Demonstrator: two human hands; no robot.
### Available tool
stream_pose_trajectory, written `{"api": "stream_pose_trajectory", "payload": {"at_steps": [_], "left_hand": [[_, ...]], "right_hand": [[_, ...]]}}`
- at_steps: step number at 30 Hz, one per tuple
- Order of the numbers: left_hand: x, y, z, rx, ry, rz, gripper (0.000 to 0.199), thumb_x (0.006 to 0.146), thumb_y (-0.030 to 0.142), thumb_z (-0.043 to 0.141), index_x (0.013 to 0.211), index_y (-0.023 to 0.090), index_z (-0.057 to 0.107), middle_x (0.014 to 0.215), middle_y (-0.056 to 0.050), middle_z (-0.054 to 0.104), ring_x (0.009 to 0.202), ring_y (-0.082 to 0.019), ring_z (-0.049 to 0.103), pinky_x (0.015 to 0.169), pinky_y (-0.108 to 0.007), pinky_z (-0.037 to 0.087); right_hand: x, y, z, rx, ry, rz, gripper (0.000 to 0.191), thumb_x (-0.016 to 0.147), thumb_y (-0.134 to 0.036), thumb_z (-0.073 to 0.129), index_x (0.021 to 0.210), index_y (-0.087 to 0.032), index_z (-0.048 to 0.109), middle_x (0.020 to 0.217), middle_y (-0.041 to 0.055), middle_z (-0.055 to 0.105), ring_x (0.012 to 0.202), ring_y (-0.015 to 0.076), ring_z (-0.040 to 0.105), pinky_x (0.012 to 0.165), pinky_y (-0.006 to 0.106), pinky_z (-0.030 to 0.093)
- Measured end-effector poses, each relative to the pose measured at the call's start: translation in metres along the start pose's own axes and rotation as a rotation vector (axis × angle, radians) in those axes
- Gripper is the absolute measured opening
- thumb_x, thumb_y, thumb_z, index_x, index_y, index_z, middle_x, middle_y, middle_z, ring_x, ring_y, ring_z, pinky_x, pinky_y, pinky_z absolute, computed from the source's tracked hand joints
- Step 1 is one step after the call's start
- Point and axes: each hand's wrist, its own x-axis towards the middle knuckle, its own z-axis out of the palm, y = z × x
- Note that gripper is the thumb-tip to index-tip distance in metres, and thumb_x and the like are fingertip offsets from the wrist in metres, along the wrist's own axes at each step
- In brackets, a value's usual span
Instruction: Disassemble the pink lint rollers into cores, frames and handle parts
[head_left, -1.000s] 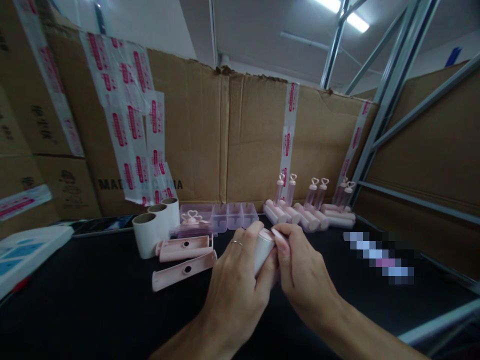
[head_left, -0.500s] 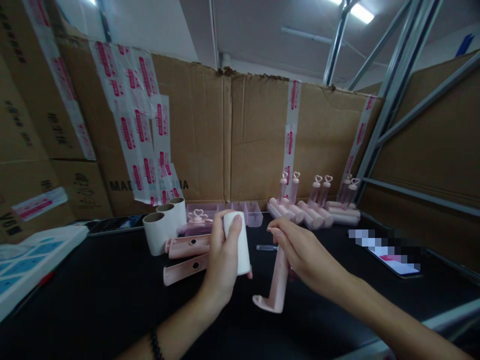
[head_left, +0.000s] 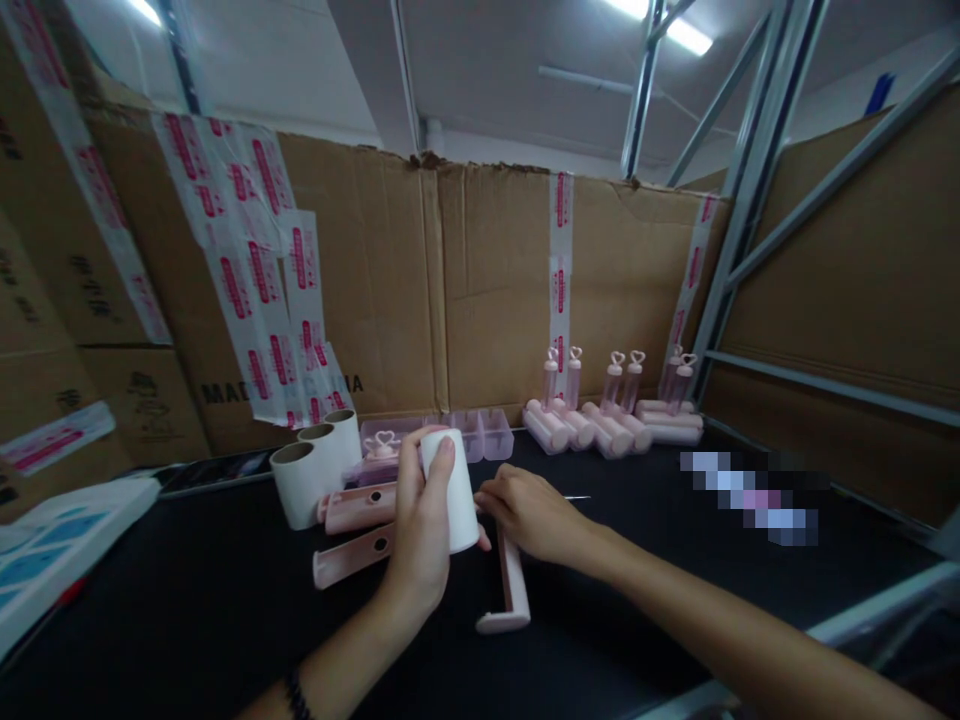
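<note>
My left hand [head_left: 424,525] is wrapped round a white roll [head_left: 456,495], which stands nearly upright in the grip with the thumb over its top edge. Close to its right, my right hand [head_left: 529,510] has its fingers closed on the upper end of a pink holder [head_left: 515,590]. That holder hangs down and ends in a short arm pointing left. Two more pink half-shells, an upper one [head_left: 360,508] and a lower one [head_left: 352,557], lie left of my left hand. Behind them stand white rolls [head_left: 296,485] with open brown cores.
Finished-looking pink rollers [head_left: 611,430] with heart-topped clear handles stand in a row at the back right. A purple divided tray [head_left: 495,436] sits at the back centre. A white-and-blue case [head_left: 67,540] lies at the left, and a phone-like, pixelated object [head_left: 750,497] at the right.
My right hand has moved left, close to the white roll, and the pink holder has moved and turned with it. The view has shifted slightly.
</note>
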Motion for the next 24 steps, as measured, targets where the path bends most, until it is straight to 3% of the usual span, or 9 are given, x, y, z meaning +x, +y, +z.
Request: {"api": "stream_pose_trajectory", "payload": {"at_steps": [8,11,14,16,19,21,24], "left_hand": [[0.000,-0.004,-0.001,-0.022,-0.043,-0.017,0.042,0.087,0.053,0.063,0.121,0.033,0.051,0.078,0.006,0.053,0.049,-0.011,0.057,0.033,-0.017,0.047],[0.000,-0.006,-0.003,-0.019,-0.055,-0.010,0.041,0.088,0.055,0.062,0.120,0.031,0.049,0.076,0.006,0.053,0.050,-0.014,0.059,0.030,-0.019,0.047],[0.000,-0.007,-0.005,0.053,-0.089,0.029,0.038,0.090,0.055,0.061,0.116,0.030,0.048,0.077,0.006,0.054,0.049,-0.014,0.058,0.031,-0.020,0.046],[0.001,-0.006,-0.007,0.170,-0.110,0.104,0.038,0.091,0.052,0.063,0.119,0.030,0.050,0.085,0.004,0.060,0.055,-0.014,0.062,0.041,-0.022,0.052],[0.003,0.000,-0.011,0.357,-0.163,0.261,0.038,0.091,0.044,0.066,0.125,0.028,0.058,0.106,-0.002,0.070,0.082,-0.020,0.072,0.071,-0.030,0.062],[0.004,0.004,-0.013,0.455,-0.219,0.343,0.041,0.092,0.040,0.066,0.131,0.028,0.060,0.119,-0.004,0.072,0.103,-0.025,0.071,0.092,-0.037,0.058],[0.006,0.006,-0.014,0.577,-0.280,0.443,0.047,0.092,0.036,0.068,0.138,0.029,0.059,0.136,-0.004,0.067,0.125,-0.026,0.063,0.112,-0.040,0.046]], "right_hand": [[0.022,0.000,0.016,0.033,0.084,-0.032,0.021,0.098,-0.027,0.058,0.083,-0.019,0.071,0.080,0.0039,0.065,0.069,0.0161,0.060,0.061,0.027,0.032],[0.023,0.003,0.012,0.084,0.193,-0.061,0.022,0.099,-0.028,0.059,0.083,-0.018,0.070,0.082,0.0041,0.068,0.071,0.0172,0.062,0.063,0.027,0.038],[0.021,0.006,-0.005,0.152,0.359,-0.094,0.024,0.104,-0.028,0.051,0.096,-0.017,0.071,0.091,0.0066,0.072,0.083,0.0190,0.066,0.073,0.029,0.046],[0.016,0.008,-0.020,0.196,0.467,-0.125,0.026,0.106,-0.026,0.046,0.107,-0.017,0.070,0.100,0.0084,0.074,0.091,0.0193,0.068,0.081,0.030,0.050],[0.004,0.012,-0.040,0.269,0.633,-0.286,0.022,0.103,-0.022,0.053,0.114,-0.020,0.072,0.110,0.0081,0.076,0.103,0.0194,0.070,0.092,0.032,0.053],[-0.006,0.015,-0.047,0.294,0.698,-0.437,0.022,0.099,-0.017,0.059,0.116,-0.021,0.073,0.111,0.0067,0.078,0.105,0.0190,0.072,0.096,0.033,0.055],[-0.018,0.018,-0.051,0.294,0.683,-0.565,0.029,0.095,-0.010,0.064,0.120,-0.021,0.074,0.112,0.0071,0.080,0.105,0.0184,0.075,0.096,0.030,0.058]]}}
